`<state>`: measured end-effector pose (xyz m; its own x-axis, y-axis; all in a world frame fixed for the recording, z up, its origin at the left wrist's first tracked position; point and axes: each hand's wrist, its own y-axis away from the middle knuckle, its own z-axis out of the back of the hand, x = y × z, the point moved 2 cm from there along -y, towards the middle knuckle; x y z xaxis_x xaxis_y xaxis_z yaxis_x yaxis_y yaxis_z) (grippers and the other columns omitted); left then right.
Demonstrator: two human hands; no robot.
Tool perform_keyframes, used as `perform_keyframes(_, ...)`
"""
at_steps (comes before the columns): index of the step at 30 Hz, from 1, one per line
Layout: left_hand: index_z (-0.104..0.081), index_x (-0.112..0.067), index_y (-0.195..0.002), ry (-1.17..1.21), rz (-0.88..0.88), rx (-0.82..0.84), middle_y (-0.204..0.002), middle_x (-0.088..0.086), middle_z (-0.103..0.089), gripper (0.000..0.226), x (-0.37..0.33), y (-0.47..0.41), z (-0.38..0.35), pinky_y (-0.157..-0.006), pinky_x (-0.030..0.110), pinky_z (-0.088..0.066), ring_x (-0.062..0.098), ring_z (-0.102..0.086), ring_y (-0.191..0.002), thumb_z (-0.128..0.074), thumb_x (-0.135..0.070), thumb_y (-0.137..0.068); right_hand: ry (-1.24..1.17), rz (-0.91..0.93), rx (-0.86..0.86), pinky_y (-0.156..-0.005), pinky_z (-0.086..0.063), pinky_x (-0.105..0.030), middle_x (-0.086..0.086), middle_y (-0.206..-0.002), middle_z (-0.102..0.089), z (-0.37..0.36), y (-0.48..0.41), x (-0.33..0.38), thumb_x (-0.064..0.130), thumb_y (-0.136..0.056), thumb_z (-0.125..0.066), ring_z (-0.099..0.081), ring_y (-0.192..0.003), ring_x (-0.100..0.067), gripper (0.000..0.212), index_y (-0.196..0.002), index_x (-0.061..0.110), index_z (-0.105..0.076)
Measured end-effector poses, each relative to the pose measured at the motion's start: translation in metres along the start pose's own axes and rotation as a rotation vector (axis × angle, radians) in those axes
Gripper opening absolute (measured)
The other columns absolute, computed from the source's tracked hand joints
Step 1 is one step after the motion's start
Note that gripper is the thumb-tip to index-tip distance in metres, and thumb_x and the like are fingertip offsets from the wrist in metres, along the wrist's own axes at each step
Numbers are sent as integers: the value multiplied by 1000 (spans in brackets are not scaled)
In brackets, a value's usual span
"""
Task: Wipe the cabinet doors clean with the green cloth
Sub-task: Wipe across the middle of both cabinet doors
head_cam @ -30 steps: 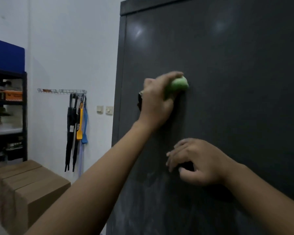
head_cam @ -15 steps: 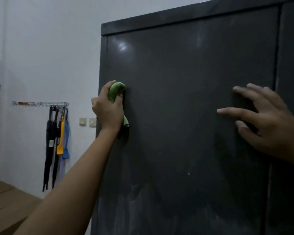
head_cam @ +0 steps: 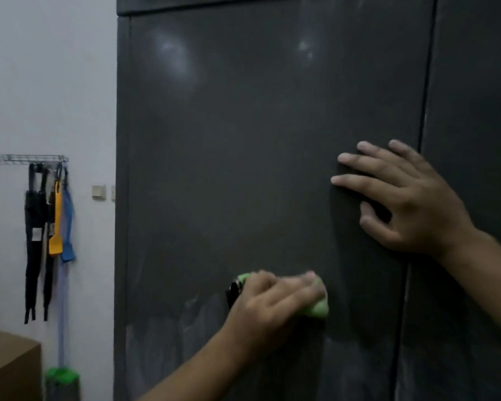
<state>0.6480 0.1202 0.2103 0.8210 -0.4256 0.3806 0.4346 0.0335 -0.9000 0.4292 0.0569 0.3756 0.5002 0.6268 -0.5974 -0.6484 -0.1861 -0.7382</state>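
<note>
Half a second and the green cloth (head_cam: 318, 309) is way lower on the cabinet door (head_cam: 229, 140)
Left hand (head_cam: 275, 299) grips it wadded up (mostly hidden under the fingers), down from the upper left edge to the middle, right above the hazy streaks still left at the bottom, probably next. Right hand (head_cam: 411, 206) lies flat, fingers spread, by the door seam.

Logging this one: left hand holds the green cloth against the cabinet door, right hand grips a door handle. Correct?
Not quite. The right hand grips no handle: the head view shows it resting on the door with fingers straight and spread, close to the seam. The rest stands: the left hand holds the cloth against the door.
</note>
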Motion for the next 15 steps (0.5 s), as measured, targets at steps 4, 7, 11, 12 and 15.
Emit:
perform_keyframes(4,-69,-25,-126,-32,-104,79,-140,-11,-58,30,0,12,4,-71,32,-50,9,-62,-91,-66,-22,-97,-117,130,63,-116,-34,-51,-2,-142,-58,2,8,1,20,-87,-51,-46,-140,-24,40,-121,18,-73)
perform_keyframes(7,-69,-19,-124,-16,19,-25,-140,-6,-58,31,12,-19,10,-78,36,-48,5,-65,-106,-68,-18,-93,-269,171,161,-114,-39,-44,1,-136,-64,4,15,6,16,-82,-54,-50,-137,-20,36,-107,19,-78)
perform_keyframes(11,-71,-17,-119,-26,325,-296,-122,-6,-68,36,33,-94,19,-78,22,-37,1,-43,-84,-77,-12,-84,-405,128,327,-108,-45,-38,7,-129,-67,15,43,16,16,-79,-56,-51,-135,-11,32,-102,20,-78)
perform_keyframes(12,-70,-17,-121,-20,384,-335,-118,-7,-70,39,37,-115,20,-78,21,-37,3,-40,-85,-77,-12,-83,-405,109,331,-107,-47,-38,7,-128,-67,19,50,16,16,-78,-56,-51,-134,-10,32,-102,20,-78)
perform_keyframes(15,-65,-21,-125,26,476,-366,-119,-9,-68,40,34,-161,7,-81,35,-45,13,-44,-90,-71,-16,-86,-360,8,226,-107,-44,-36,5,-124,-68,37,62,1,15,-79,-55,-55,-130,-14,32,-99,19,-79)
